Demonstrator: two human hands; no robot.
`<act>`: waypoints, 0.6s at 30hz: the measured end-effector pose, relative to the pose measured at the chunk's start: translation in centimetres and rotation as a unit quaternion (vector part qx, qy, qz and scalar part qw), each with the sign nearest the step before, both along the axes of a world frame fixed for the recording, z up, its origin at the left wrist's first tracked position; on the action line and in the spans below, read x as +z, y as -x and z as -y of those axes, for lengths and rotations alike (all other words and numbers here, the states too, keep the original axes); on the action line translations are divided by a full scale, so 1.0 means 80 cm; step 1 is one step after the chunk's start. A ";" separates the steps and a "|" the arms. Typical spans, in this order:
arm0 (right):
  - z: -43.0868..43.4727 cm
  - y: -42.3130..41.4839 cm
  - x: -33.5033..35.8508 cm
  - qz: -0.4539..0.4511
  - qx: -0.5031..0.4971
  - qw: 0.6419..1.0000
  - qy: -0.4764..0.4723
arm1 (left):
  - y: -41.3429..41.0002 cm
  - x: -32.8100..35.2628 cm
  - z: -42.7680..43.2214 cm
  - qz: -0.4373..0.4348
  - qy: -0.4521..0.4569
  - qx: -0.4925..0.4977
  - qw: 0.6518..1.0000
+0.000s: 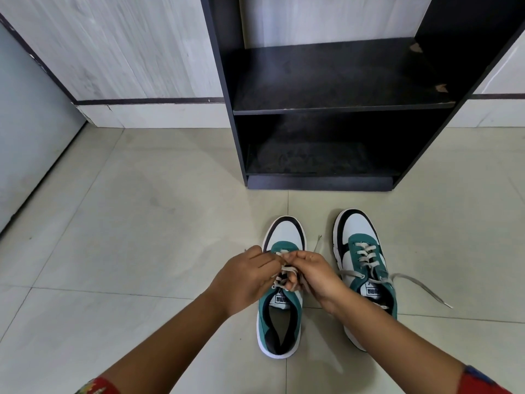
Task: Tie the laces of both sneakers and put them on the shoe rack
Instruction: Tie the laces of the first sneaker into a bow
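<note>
Two green, white and black sneakers stand side by side on the tiled floor, toes toward the rack. Over the left sneaker (279, 317) my left hand (245, 280) and my right hand (312, 275) meet, each pinching its grey laces (285, 270) above the tongue. One lace tip sticks out to the left of my left hand, another to the right of my right hand. The right sneaker (362, 251) has its laces (420, 285) untied, one end trailing over the floor to the right. The dark shoe rack (335, 109) stands just beyond, with two bare shelves in view.
Beige floor tiles (142, 223) spread to the left and around the shoes. A pale wood-grain wall (127, 46) runs behind the rack, and a grey panel (28, 137) closes off the far left. My forearms reach in from the bottom edge.
</note>
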State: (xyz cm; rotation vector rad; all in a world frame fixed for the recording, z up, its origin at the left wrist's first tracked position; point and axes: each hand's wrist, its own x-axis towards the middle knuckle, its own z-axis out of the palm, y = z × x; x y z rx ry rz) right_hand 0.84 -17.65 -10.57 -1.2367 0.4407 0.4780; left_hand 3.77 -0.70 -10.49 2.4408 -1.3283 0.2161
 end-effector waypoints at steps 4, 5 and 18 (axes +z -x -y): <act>0.003 0.007 0.004 0.003 -0.013 0.999 -0.050 | 0.003 0.020 0.015 -0.363 0.113 0.169 0.909; 0.004 0.010 0.003 0.011 -0.014 0.999 -0.047 | 0.000 0.025 0.016 -0.497 0.160 0.213 0.826; 0.009 0.036 0.015 0.098 -0.022 0.986 0.130 | 0.003 0.036 0.012 -0.685 0.229 0.316 0.616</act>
